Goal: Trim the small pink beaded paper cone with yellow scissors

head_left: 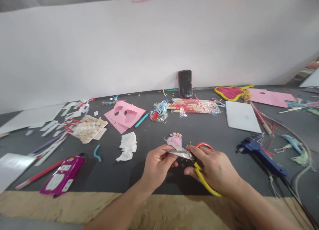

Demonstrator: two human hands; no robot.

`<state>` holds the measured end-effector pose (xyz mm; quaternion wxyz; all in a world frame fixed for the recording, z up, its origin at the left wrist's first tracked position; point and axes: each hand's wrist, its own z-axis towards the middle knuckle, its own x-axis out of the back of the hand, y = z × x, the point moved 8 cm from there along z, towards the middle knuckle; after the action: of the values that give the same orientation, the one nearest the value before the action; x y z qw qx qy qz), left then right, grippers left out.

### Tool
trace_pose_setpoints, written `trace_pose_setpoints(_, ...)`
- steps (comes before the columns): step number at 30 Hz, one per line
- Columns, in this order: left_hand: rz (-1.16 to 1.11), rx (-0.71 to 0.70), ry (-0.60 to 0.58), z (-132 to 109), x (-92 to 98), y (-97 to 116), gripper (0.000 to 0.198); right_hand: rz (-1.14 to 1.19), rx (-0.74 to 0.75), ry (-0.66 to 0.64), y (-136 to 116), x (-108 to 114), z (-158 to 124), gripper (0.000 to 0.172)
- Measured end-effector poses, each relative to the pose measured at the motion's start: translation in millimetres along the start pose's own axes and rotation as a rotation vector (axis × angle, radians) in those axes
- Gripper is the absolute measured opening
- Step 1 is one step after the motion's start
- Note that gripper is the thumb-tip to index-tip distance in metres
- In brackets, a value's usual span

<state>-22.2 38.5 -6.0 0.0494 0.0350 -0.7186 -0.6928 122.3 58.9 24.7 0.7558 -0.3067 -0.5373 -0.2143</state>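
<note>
My right hand [211, 167] is closed on a pair of scissors [183, 153] with a red and a yellow handle, blades pointing left. My left hand [159, 162] is pinched close by the blade tips; what lies between its fingers is too small and hidden to make out. Just beyond the blades lies a small pink piece [176, 140] with a row of tiny beige bits along its far edge. The left fingertips partly cover the near side of that piece.
A blue glue gun [261, 157] with its cord lies at right. Behind are wrapped sticks [191, 106], a phone [185, 84] leaning on the white board, and pink cut paper [127, 113]. Crumpled tissue [128, 145] and a purple packet [64, 175] lie left.
</note>
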Motion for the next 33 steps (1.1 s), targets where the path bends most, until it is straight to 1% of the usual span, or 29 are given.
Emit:
trace_pose_setpoints(4,0.015,-0.021,0.000,-1,1.0,4,0.022,-0.016,0.010,0.007,-2,3,1,0.073)
trace_pose_setpoints(8,0.031,-0.054,-0.026,0,1.0,8,0.024,-0.021,0.003,-0.008,-3,3,2,0.076)
trace_pose_setpoints(11,0.062,-0.065,-0.042,0,1.6,8,0.025,-0.020,0.010,0.011,-5,4,3,0.073)
trace_pose_setpoints(15,0.090,-0.070,-0.052,2,1.6,6,0.025,-0.001,0.024,0.051,-6,4,1,0.062)
trace_pose_setpoints(22,0.127,-0.114,-0.025,2,2.2,5,0.026,-0.002,0.013,-0.010,-7,-4,-2,0.051)
trace_pose_setpoints(26,0.128,-0.125,-0.014,-1,2.3,6,0.026,-0.027,0.021,0.016,-10,0,-4,0.044)
trace_pose_setpoints(30,0.124,-0.143,-0.008,-3,1.8,9,0.023,-0.039,0.020,0.033,-11,2,-4,0.041)
trace_pose_setpoints(33,0.131,-0.155,-0.014,-3,1.6,13,0.022,-0.057,0.025,0.050,-11,3,-3,0.043)
